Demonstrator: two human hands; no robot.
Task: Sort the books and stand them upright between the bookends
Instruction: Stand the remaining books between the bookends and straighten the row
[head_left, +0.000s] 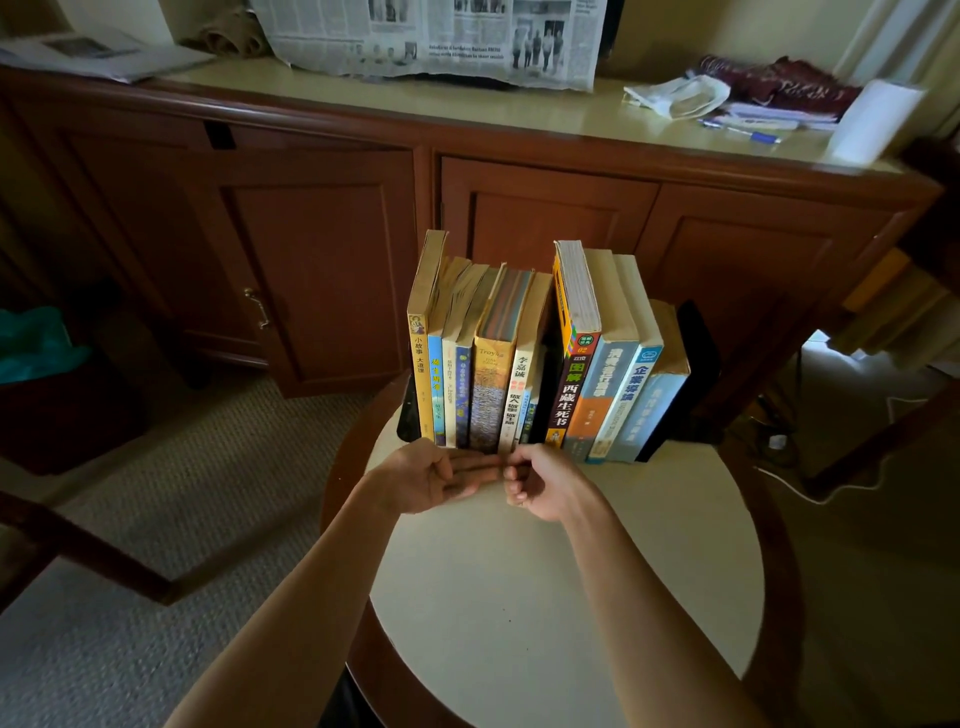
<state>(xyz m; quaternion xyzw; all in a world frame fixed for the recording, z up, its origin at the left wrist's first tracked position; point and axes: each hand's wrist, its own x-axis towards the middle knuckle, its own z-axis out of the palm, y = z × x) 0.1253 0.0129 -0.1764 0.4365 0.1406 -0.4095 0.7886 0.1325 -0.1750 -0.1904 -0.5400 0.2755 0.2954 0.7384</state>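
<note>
Books (540, 358), eleven upright; bookends (696, 364), two.

Books (540, 358) are standing upright at frame centre between black bookends (693, 364); both empty hands, left hand (441, 478) and right hand (540, 480), are hovering just below them.

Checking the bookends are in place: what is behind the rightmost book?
A black bookend stands right behind the pale blue rightmost book, its rounded top and edge showing. Its base and lower face are covered by the books.
</note>
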